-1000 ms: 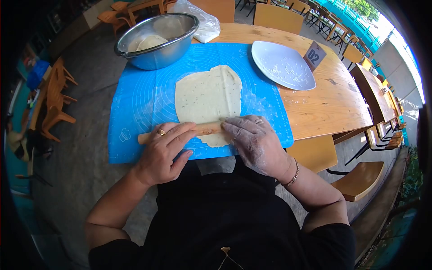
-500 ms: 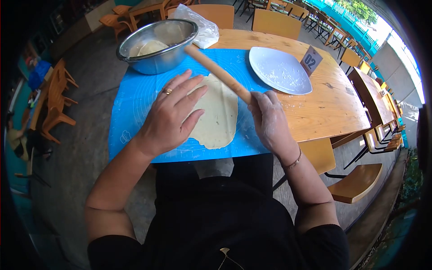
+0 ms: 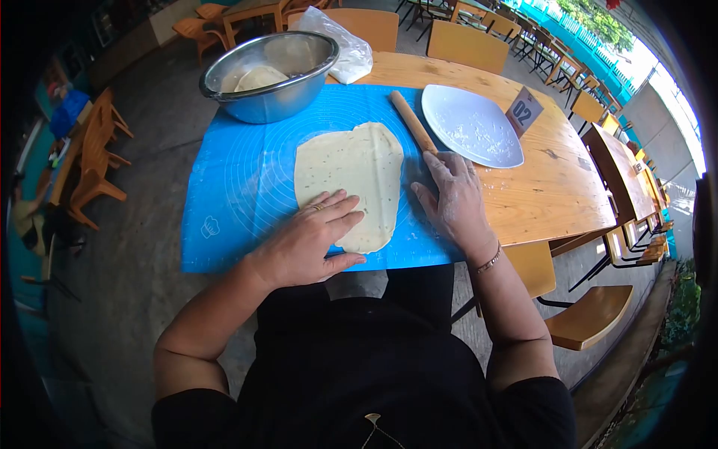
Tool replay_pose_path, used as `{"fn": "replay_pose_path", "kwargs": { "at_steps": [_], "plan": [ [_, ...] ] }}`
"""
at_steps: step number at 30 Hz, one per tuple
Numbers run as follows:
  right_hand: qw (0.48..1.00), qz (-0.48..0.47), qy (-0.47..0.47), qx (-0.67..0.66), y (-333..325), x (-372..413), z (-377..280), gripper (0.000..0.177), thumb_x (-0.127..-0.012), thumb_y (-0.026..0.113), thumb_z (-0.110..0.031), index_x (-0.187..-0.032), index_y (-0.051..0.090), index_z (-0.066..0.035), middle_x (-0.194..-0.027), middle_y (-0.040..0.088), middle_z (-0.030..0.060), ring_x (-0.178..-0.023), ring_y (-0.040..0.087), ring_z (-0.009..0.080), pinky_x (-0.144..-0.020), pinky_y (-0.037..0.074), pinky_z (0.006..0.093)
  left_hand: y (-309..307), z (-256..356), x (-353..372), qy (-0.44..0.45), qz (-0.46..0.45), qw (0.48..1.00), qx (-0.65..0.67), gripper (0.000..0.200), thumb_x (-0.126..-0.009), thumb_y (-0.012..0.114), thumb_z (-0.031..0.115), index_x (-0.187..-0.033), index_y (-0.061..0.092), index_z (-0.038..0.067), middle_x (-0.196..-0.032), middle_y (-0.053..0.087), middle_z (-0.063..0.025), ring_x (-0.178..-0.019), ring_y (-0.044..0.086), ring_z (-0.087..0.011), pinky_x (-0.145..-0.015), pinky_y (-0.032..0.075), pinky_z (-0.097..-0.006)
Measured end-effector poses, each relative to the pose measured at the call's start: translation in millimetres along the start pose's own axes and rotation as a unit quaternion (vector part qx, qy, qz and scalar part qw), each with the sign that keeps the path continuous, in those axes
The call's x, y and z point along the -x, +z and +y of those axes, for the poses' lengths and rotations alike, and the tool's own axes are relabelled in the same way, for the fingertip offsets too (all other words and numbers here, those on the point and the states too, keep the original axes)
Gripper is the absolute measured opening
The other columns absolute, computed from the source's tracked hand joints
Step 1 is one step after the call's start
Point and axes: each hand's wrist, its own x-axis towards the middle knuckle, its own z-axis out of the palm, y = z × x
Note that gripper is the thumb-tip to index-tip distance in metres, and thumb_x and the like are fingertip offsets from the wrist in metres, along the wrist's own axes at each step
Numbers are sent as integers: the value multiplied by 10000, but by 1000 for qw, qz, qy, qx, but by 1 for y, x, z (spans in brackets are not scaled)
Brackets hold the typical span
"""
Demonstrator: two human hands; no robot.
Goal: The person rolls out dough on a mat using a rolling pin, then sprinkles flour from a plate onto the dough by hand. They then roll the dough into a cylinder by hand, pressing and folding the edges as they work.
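Rolling pin (image 3: 411,120) shifted right — now just beside the plate (image 3: 473,129) | dough sheet (image 3: 355,165) on blue mat (image 3: 224,202) | left grip (image 3: 310,238) flat, unclenched, over dough's edge | right grip (image 3: 456,198) at pin's near end — clamped or not, cannot tell

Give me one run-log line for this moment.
left hand: on dough | right hand: at near end of rolling pin | plate: dusted white, beside rolling pin

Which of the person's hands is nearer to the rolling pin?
Right. The right hand is at the near end of the rolling pin; the left hand is farther off, at the near left part of the dough sheet.
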Motion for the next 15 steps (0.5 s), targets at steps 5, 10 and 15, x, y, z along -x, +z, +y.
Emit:
{"fn": "replay_pose_path", "kwargs": {
  "at_steps": [5, 10, 15],
  "plan": [
    [996, -57, -43, -56, -24, 14, -27, 445, -835, 787, -206, -1249, 681, -80, -1234, 598, 188, -1164, 547, 419, -1018, 452, 484, -10, -5, 8, -25, 28, 996, 80, 430, -854, 790, 250, -1154, 702, -44, -1314, 636, -241, -1296, 562, -399, -1106, 440, -442],
    [999, -38, -1, 15, -3, 17, 3, 477, -855, 750, -266, -1267, 664, -42, -1305, 572, 249, -1241, 520, 451, -1080, 419, 495, -18, -17, 9, -77, 59, 990, 98, 363, -851, 782, 170, -1142, 706, -34, -1305, 651, -214, -1240, 608, -369, -1063, 476, -426],
    [996, -24, 21, -81, -1, 10, -9, 469, -867, 651, -189, -1308, 628, -30, -1303, 564, 258, -1185, 553, 447, -1056, 432, 503, -52, -25, 3, -178, 34, 981, 75, 376, -863, 766, 140, -1189, 687, -32, -1313, 652, -213, -1220, 624, -349, -1055, 477, -416]
  ]
}}
